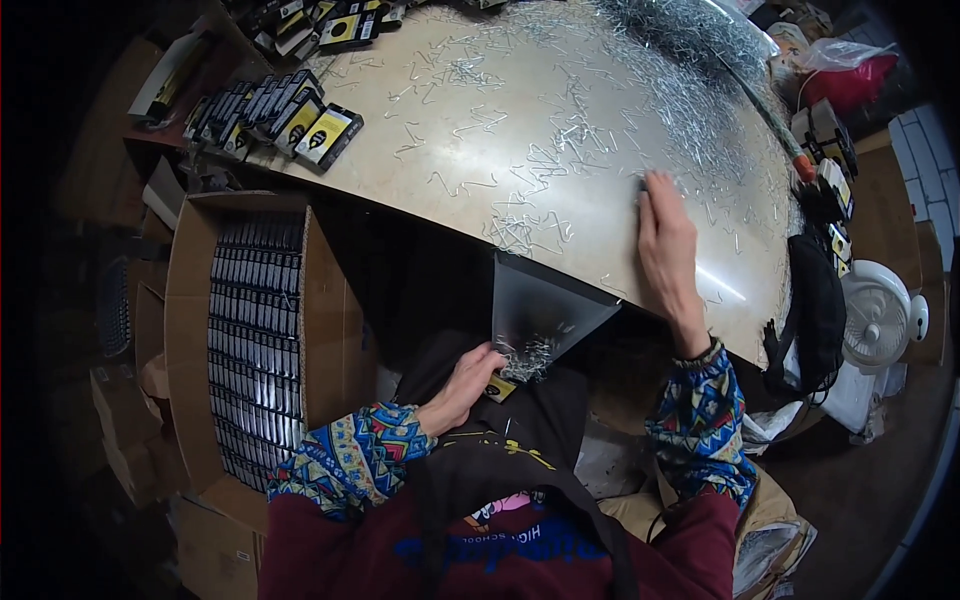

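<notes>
At the narrow lower end of a triangular grey metal chute [540, 295], my left hand [465, 385] is closed on a small box [500, 388], of which a yellow patch shows below the chute. A heap of small bent wire hooks [532, 355] lies at the chute's mouth, next to my left fingertips. Out on the tabletop, my right hand [668, 245] rests with its fingers together, a small dark thing [642, 186] at their tips; its kind cannot be made out. Loose hooks [535, 165] lie scattered left of my right hand.
A large pile of hooks [690, 90] covers the far right of the table [440, 135]. Black-and-yellow boxes [330, 135] stand at its left edge. Left of me is an open carton [312, 300] packed with boxes. A white fan [880, 315] stands at the right.
</notes>
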### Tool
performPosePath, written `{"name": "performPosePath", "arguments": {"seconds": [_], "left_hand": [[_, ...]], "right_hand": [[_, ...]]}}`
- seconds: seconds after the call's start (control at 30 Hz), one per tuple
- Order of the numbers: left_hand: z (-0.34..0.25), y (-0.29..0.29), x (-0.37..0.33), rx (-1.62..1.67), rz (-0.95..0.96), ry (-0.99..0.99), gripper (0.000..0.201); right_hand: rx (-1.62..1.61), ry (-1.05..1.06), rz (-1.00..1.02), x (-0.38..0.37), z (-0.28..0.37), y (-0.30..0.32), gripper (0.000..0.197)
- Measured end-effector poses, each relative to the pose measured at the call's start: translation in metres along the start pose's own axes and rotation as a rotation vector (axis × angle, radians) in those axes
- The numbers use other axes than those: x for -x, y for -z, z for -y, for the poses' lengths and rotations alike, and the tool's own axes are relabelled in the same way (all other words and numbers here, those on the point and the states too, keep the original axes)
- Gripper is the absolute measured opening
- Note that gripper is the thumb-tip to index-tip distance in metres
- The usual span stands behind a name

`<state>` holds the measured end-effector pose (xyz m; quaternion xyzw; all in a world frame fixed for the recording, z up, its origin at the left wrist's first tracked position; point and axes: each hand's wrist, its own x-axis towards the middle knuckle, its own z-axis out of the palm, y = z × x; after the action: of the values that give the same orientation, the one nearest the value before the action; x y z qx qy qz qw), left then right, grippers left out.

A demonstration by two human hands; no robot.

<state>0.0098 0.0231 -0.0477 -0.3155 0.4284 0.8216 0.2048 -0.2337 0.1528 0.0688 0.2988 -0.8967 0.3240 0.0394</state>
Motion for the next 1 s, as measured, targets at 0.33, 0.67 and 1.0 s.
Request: {"name": "performPosePath", "arguments": {"seconds": [0.33, 0.67, 1.0], "left_hand": [[0.01, -0.015, 0.012, -0.709, -0.108, -0.447, 0.079], [0.011, 0.011, 0.023, -0.94, -0.135, -0.512, 0.071], [-0.037, 0.004, 0.034, -0.739, -0.175, -0.959, 0.079]], "right_hand": [[0.357, 0.446, 0.593, 0.125, 0.054, -0.016, 0.041], [-0.44, 0.235, 0.737, 0.157, 0.046, -0.038, 0.041], [-0.498, 0.001, 0.593, 0.096, 0.083, -0.007, 0.026]]}}
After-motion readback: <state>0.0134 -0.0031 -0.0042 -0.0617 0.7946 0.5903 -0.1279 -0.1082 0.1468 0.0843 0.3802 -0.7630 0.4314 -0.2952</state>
